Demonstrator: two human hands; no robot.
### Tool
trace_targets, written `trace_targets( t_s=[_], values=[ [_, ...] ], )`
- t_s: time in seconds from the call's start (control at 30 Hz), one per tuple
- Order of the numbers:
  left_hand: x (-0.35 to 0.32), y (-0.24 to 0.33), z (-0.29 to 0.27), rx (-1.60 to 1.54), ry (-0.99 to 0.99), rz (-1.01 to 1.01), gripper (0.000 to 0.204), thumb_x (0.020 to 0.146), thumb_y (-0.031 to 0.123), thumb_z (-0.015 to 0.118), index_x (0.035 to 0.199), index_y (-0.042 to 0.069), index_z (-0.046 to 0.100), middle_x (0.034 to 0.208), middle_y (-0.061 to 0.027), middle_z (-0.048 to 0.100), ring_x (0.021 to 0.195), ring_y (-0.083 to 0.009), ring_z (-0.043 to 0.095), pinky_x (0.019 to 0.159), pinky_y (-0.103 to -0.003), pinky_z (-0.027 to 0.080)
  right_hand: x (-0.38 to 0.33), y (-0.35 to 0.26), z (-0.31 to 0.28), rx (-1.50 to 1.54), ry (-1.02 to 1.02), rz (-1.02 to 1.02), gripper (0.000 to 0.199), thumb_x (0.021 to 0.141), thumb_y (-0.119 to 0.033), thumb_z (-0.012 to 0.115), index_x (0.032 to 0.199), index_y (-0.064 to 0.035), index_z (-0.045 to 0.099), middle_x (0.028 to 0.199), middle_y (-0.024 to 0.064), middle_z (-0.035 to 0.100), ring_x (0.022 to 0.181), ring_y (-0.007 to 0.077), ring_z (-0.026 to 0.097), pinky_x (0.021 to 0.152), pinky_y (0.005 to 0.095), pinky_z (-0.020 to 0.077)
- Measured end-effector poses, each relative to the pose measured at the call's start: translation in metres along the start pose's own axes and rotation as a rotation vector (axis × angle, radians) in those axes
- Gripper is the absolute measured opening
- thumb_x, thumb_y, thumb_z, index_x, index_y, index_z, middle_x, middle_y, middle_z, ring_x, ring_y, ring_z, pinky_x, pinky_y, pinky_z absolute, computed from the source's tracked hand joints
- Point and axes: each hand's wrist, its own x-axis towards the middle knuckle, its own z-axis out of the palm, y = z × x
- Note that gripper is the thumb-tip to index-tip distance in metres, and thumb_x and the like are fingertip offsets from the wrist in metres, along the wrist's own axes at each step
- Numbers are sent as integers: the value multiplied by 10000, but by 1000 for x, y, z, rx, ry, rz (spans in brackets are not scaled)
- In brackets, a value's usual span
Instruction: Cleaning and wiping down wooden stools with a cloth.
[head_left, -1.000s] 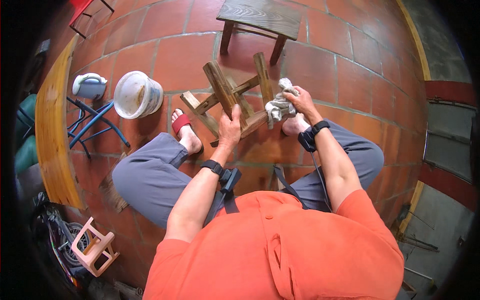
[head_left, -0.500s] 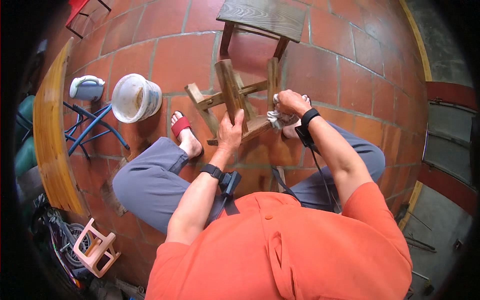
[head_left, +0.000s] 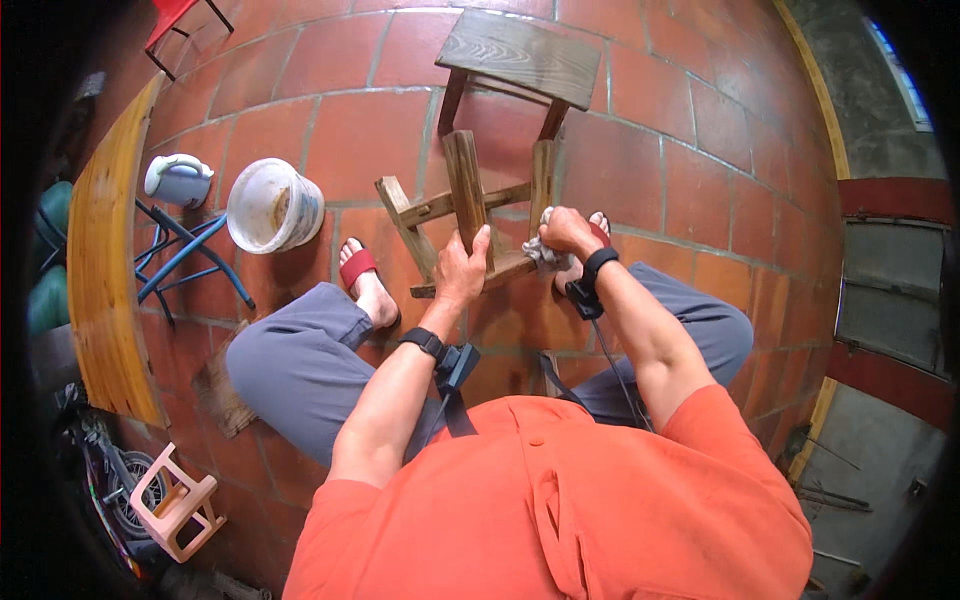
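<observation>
An upturned wooden stool point(head_left: 466, 190) stands legs-up on the floor between my feet. My left hand point(head_left: 462, 268) is wrapped round the base of its nearest leg. In my right hand point(head_left: 570, 233) is a bunched pale cloth point(head_left: 543, 252), pressed against the lower part of the right leg, where it meets the seat. The fingers of the right hand are closed over the cloth and partly hidden. The seat's underside shows only along its near edge.
Beyond it stands an upright dark wooden stool point(head_left: 520, 58). To the left are a white bucket point(head_left: 262, 215), a grey-blue jug point(head_left: 180, 180), and a wooden tabletop point(head_left: 108, 270) on blue folding legs. A pink plastic stool point(head_left: 176, 508) and a bicycle wheel point(head_left: 135, 490) lie lower left.
My right hand and the cloth have shifted slightly left and down along the right leg. The left hand keeps its hold on the near leg. The whole view has tilted a little.
</observation>
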Motion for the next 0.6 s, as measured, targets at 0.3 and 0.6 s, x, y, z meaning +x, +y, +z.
trace_targets(
  t_s=[0.3, 0.6],
  values=[
    [2, 16, -11, 96, -119, 40, 586, 896, 547, 490, 1140, 22, 582, 1001, -271, 643, 990, -445, 596, 846, -510, 465, -13, 23, -27, 339, 284, -175, 330, 772, -287, 578, 965, -27, 642, 985, 248, 651, 961, 429, 604, 818, 485, 482],
    [-13, -7, -4, 104, -189, 46, 603, 911, 539, 478, 1184, 7, 556, 1017, -294, 630, 1032, -449, 578, 878, -485, 462, 47, 30, -35, 196, 707, -100, 261, 774, -199, 669, 997, -84, 598, 1064, 177, 600, 893, 390, 611, 764, 486, 512]
  ],
)
